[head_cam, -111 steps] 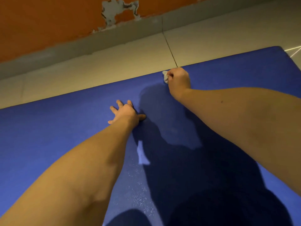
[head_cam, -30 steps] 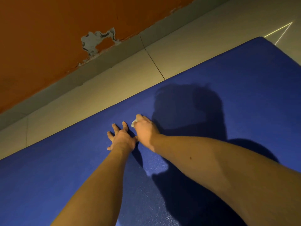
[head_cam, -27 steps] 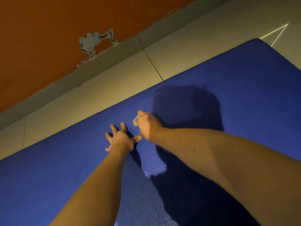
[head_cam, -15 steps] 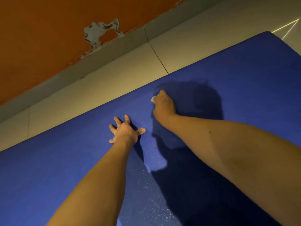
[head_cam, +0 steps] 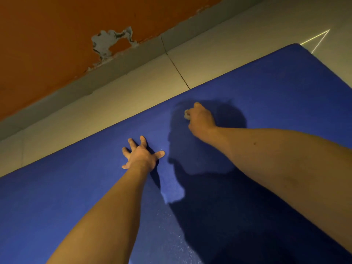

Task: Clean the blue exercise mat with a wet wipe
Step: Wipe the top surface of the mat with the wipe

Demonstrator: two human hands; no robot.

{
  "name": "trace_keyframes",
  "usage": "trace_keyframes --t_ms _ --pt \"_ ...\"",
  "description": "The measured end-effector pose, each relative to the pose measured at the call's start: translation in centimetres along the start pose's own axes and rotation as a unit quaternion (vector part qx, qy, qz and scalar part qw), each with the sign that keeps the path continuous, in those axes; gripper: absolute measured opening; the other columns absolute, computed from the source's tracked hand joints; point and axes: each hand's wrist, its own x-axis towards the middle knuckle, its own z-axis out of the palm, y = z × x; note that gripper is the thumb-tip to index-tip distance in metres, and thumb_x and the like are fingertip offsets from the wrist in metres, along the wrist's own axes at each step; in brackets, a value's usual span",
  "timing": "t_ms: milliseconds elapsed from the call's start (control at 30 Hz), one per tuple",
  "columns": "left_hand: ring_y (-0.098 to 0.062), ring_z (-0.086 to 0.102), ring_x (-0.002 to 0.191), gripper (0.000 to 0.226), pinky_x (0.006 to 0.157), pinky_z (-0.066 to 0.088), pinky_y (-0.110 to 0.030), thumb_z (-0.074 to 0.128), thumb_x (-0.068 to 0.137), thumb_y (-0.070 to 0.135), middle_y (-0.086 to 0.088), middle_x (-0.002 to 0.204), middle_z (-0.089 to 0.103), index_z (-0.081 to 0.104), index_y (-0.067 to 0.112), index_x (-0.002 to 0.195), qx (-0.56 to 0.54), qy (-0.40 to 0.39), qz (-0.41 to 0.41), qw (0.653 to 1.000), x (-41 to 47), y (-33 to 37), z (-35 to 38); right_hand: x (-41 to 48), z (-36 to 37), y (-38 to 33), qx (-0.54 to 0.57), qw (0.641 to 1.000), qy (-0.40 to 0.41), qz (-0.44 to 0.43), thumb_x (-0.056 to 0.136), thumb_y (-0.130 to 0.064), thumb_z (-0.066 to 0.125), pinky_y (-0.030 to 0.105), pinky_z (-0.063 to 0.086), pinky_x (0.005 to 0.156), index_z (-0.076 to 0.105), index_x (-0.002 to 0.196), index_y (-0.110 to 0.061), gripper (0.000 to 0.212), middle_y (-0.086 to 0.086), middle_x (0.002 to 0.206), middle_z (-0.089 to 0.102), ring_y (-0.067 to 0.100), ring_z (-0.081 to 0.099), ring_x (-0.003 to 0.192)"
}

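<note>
Looked down across a blue exercise mat, laid flat over pale floor tiles and filling the lower view. At upper left, saw an orange wall with a chipped grey patch just above a grey skirting. Left of centre, pressed the left hand palm-down on the mat, fingers and thumb spread wide, forearm stretched up from the bottom edge. Just right of that hand, met a dark shadow of head and arms over the mat's middle, dimming the surface there. Further right, nearer the mat's far edge, gripped in the right hand, fingers curled into a fist, a small bunched wet wipe held down against the mat, only its pale tip visible at the fist's left side. At far right, beyond the mat's rounded corner, noted thin bright lines on the tiles.
</note>
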Motion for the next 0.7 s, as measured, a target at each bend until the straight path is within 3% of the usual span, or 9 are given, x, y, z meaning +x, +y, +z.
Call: trace_keyframes --t_ms 100,200,333,433,533,700 --pt "-0.040 -0.010 0.150 0.105 0.114 0.019 -0.069 0.065 0.081 0.070 0.004 0.165 -0.015 0.000 0.039 0.158 -0.020 0.001 0.007 1.000 -0.5 -0.2 0.0 -1.6 1.2 -0.8 -0.031 0.999 0.018 -0.016 0.093 0.002 0.058 0.031 0.048 0.070 0.055 0.098 -0.012 0.016 0.008 0.113 0.054 0.033 0.060 0.105" --pt "-0.037 -0.010 0.151 0.101 0.119 0.015 -0.063 0.066 0.083 0.066 0.002 0.167 -0.011 0.007 0.036 0.159 -0.028 0.012 0.032 0.999 -0.9 -1.1 0.1 -3.9 5.0 -2.7 -0.078 0.995 0.009 -0.069 0.097 -0.004 0.051 0.039 0.047 0.086 0.063 0.118 -0.007 0.025 0.016 0.126 0.053 0.036 0.055 0.112" --pt "-0.030 -0.006 0.153 0.088 0.122 0.015 -0.054 0.066 0.090 0.050 -0.001 0.168 -0.001 0.017 0.027 0.159 -0.039 0.041 0.071 0.996 -2.7 -3.4 0.8 -9.1 9.6 -5.7 -0.094 0.980 -0.059 -0.167 0.098 -0.006 0.050 0.039 0.042 0.088 0.064 0.119 -0.005 0.025 0.016 0.127 0.056 0.035 0.054 0.116" --pt "-0.029 -0.002 0.152 0.089 0.120 0.018 -0.057 0.065 0.089 0.056 -0.001 0.167 0.000 0.019 0.027 0.159 -0.026 0.045 0.048 0.998 -4.8 -4.4 1.7 -9.5 9.5 -5.4 -0.125 0.962 -0.083 -0.228 0.098 -0.008 0.052 0.038 0.044 0.087 0.064 0.115 -0.009 0.021 0.014 0.126 0.057 0.033 0.054 0.114" --pt "-0.028 -0.002 0.152 0.099 0.118 0.022 -0.059 0.065 0.081 0.069 0.002 0.167 -0.003 0.020 0.028 0.158 -0.045 0.032 0.014 0.998 -7.0 -4.9 3.2 -6.7 6.5 -3.8 -0.122 0.966 -0.074 -0.217 0.097 -0.005 0.052 0.034 0.038 0.074 0.060 0.105 -0.008 0.012 0.016 0.114 0.057 0.037 0.058 0.108" --pt "-0.032 -0.012 0.152 0.111 0.120 0.018 -0.059 0.069 0.079 0.067 -0.002 0.166 -0.013 0.003 0.029 0.160 -0.042 -0.016 0.014 0.999 -9.1 -4.4 4.8 -2.6 1.5 -0.7 -0.107 0.988 -0.015 -0.109 0.094 0.005 0.052 0.032 0.033 0.073 0.056 0.100 -0.011 0.018 0.013 0.114 0.044 0.031 0.050 0.094"
